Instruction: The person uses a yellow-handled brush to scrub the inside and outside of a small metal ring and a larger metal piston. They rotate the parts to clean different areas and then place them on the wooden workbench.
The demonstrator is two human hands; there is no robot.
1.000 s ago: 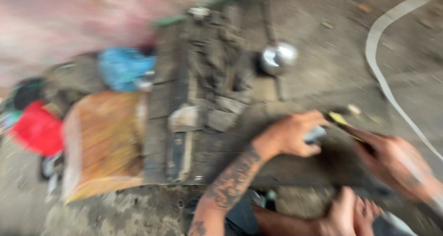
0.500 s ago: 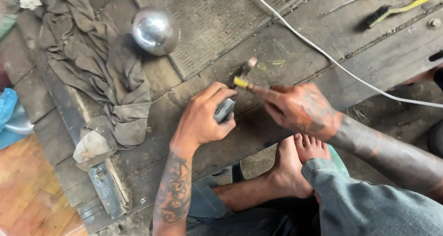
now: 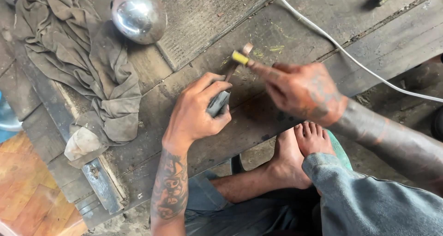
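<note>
My left hand [image 3: 196, 109] grips a small grey metal piece [image 3: 218, 103] and presses it down on the worn wooden bench [image 3: 295, 42]. My right hand [image 3: 302, 93] is closed around a small hammer [image 3: 240, 58] with a yellow band on its handle. The hammer's head hovers just above and beyond the metal piece, slightly blurred. Both forearms carry tattoos. My bare feet [image 3: 295, 157] rest below the bench edge.
A shiny metal dome [image 3: 138, 14] sits on a ribbed mat [image 3: 203, 14] at the top left, beside a crumpled grey rag [image 3: 78, 56]. A white cable [image 3: 346, 51] crosses the bench at the right. An orange wooden board [image 3: 23, 185] lies at the lower left.
The view has steadied and shifted from a blurred, wider look to a close look over the bench. The hammer sits slightly higher and further left than half a second ago; the left hand keeps its hold.
</note>
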